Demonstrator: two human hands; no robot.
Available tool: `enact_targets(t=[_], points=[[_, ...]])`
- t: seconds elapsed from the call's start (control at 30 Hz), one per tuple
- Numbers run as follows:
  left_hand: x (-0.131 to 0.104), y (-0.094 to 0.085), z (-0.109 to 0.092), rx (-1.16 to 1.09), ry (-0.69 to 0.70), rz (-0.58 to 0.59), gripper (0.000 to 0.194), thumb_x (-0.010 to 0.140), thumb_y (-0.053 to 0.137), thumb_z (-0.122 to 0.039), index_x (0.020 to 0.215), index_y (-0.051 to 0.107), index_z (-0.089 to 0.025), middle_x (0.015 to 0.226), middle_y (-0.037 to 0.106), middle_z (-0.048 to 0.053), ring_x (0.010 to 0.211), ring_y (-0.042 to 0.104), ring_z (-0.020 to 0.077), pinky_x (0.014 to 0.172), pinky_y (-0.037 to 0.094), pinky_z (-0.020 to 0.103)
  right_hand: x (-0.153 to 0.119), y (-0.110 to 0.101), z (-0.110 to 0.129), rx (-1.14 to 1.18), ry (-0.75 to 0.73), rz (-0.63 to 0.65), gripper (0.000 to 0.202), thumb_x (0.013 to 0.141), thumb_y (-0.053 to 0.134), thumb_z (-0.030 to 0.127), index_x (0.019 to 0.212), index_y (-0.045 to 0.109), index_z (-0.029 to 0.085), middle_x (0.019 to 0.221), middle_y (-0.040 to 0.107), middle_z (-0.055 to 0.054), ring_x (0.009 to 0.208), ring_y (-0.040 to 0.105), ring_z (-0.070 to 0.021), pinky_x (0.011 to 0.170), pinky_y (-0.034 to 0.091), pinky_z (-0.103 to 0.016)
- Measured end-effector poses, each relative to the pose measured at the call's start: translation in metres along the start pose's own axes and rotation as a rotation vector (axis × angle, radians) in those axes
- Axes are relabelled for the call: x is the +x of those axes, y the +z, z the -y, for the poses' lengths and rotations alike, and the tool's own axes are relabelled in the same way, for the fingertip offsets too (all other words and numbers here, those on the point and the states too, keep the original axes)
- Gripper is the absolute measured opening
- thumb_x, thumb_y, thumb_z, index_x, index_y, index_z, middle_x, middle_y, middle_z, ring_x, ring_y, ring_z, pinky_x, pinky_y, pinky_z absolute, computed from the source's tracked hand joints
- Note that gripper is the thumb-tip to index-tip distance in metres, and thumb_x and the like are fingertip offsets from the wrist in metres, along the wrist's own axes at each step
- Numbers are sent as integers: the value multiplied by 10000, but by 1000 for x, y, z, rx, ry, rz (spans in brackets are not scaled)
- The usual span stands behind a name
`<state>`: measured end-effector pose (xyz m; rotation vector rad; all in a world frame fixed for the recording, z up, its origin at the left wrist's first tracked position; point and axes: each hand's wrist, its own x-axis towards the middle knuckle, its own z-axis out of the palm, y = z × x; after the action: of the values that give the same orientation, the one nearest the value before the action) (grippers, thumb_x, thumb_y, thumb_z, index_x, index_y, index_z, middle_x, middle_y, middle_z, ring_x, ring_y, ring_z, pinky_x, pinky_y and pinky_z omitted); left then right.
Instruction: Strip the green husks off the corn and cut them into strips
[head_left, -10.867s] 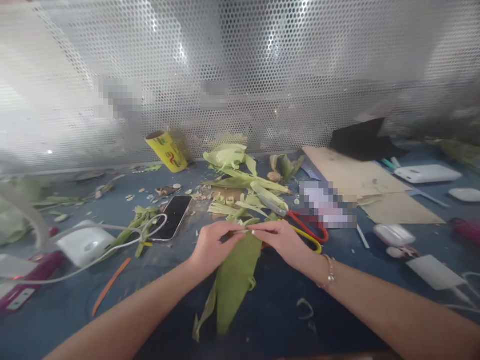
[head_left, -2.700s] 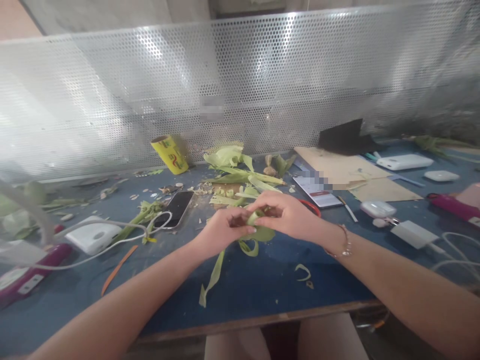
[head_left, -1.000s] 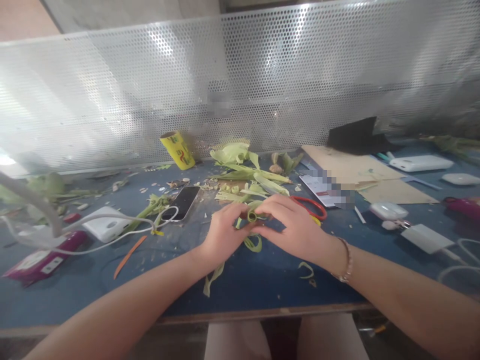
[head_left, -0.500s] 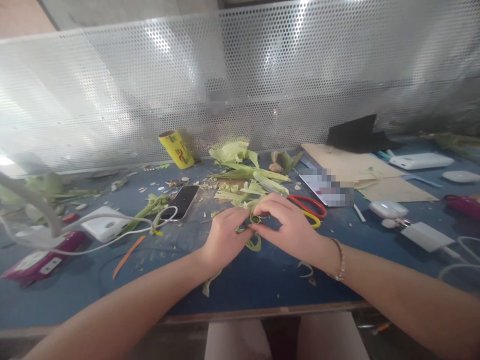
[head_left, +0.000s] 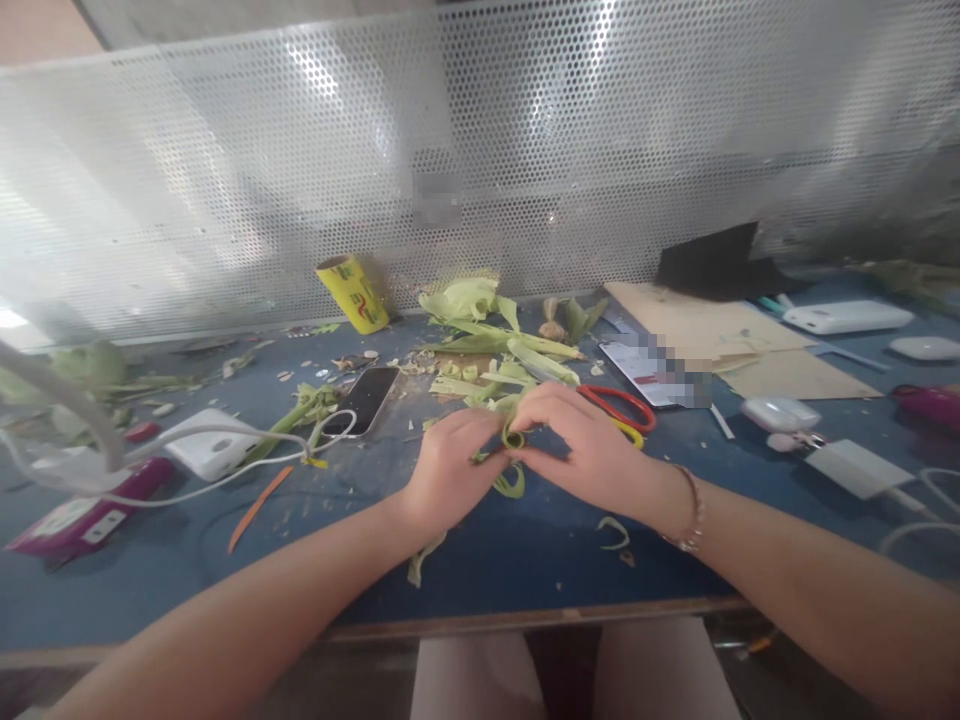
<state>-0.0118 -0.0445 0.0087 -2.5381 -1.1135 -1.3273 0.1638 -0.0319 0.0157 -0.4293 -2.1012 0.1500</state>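
Note:
Between my two hands is a small coil of green corn husk [head_left: 514, 437], its round end facing me. Fingers and thumb of my left hand [head_left: 450, 475] pinch its left side. My right hand [head_left: 585, 450] grips the other side, with thumb and index finger curved around the coil. Just below my fingertips hangs or lies a looped green strip [head_left: 511, 483]; whether it joins the coil I cannot tell. Beyond my hands, pale green husk leaves [head_left: 487, 340] are heaped up. Partly behind my right hand show red [head_left: 634, 402] and yellow [head_left: 630, 432] scissor-like handles.
A phone [head_left: 369, 398] and a yellow tube [head_left: 356, 295] lie or lean left of the husks. White cables [head_left: 217, 432] cross the left side to a purple power strip [head_left: 97, 520]. At right are another phone [head_left: 645, 372], brown paper [head_left: 802, 375] and a white charger [head_left: 859, 468]. Perforated metal [head_left: 300, 200] stands behind.
The coil between my fingers has turned slightly, and its round end shows more clearly. My right hand has shifted a little to the right; otherwise the hands keep the same hold.

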Motion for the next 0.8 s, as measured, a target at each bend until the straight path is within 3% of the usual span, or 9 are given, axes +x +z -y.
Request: enact_targets(t=[0.17, 0.43, 0.8], points=[[5, -3, 9, 70, 214, -150, 73, 761, 581, -118, 792, 627, -166, 696, 678, 40, 689, 638, 156, 650, 515, 268, -1, -3, 11, -119, -59, -92, 50, 846, 569, 168, 887, 572, 195, 850, 570, -42, 808, 570, -155, 725, 506, -312], [8, -6, 23, 185, 362, -136, 129, 768, 602, -107, 882, 618, -166, 768, 685, 49, 711, 609, 147, 671, 500, 280, 2, -1, 9, -192, -10, -57, 116, 873, 509, 136, 849, 619, 162, 797, 576, -49, 757, 561, -145, 711, 504, -300], [7, -6, 26, 231, 368, -100, 169, 769, 616, -109, 934, 632, -142, 795, 688, 66, 729, 599, 157, 693, 495, 294, 2, -3, 1, -171, -4, 15, 151, 874, 498, 128, 804, 632, 130, 749, 555, -41, 706, 533, -130, 673, 482, -273]])
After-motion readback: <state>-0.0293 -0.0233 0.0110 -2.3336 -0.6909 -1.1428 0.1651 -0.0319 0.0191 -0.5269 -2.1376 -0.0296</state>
